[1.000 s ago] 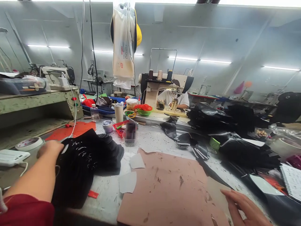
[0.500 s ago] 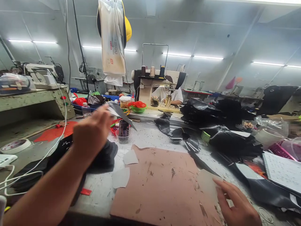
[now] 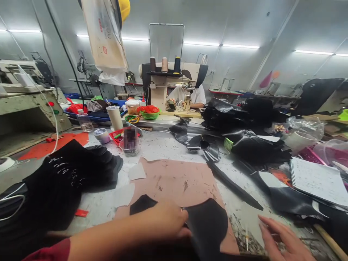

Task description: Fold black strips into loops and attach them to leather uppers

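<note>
My left hand [image 3: 171, 219] reaches across the front of the pink board [image 3: 176, 179] with its fingers closed on a black leather piece [image 3: 208, 219]. The piece has curved edges and spreads out on both sides of the hand, its near part in shadow. At the lower right, my right hand [image 3: 285, 237] has thumb and fingers at the edge of a pale, see-through sheet piece [image 3: 248, 217], which it appears to pinch. Two more pale pieces, an upper one [image 3: 137, 171] and a lower one [image 3: 125, 195], lie along the board's left edge.
A stack of black pieces [image 3: 89, 166] stands on the left, and more black pieces [image 3: 261, 148] pile up on the right. Behind the board are a clear tub [image 3: 129, 146] and a sewing machine [image 3: 157, 88]. A spiral notebook [image 3: 317, 179] lies at right.
My left hand has come down from the left stack side to the board, bringing the black piece. My right hand has moved right with the pale piece, off the board. The view has shifted.
</note>
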